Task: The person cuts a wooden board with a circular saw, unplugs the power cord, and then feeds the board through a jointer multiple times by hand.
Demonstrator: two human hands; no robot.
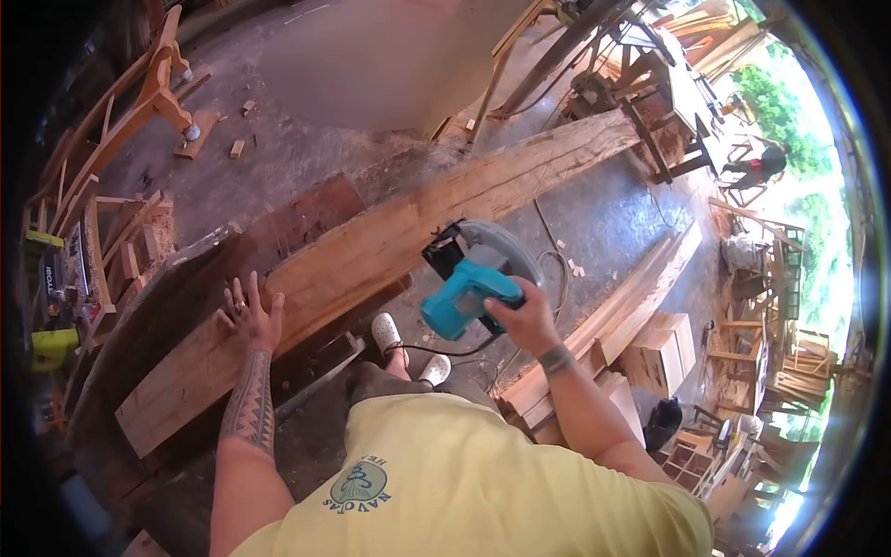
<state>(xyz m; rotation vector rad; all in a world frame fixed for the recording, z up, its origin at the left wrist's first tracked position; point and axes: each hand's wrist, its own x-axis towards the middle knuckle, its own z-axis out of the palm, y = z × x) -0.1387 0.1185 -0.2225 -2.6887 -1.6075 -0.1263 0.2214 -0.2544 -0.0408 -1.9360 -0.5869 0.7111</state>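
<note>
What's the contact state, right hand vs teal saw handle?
Touching. Head view shows the right hand gripping the teal saw handle, fingers curled around it.

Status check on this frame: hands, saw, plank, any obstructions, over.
Left hand open, spread on long plank. Right hand gripping teal circular saw by its handle. Possible snag: power cord near white shoes.

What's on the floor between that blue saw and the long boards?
In the head view, a dark cord and a few small wood scraps lie on the floor between the saw and the long boards.
</note>
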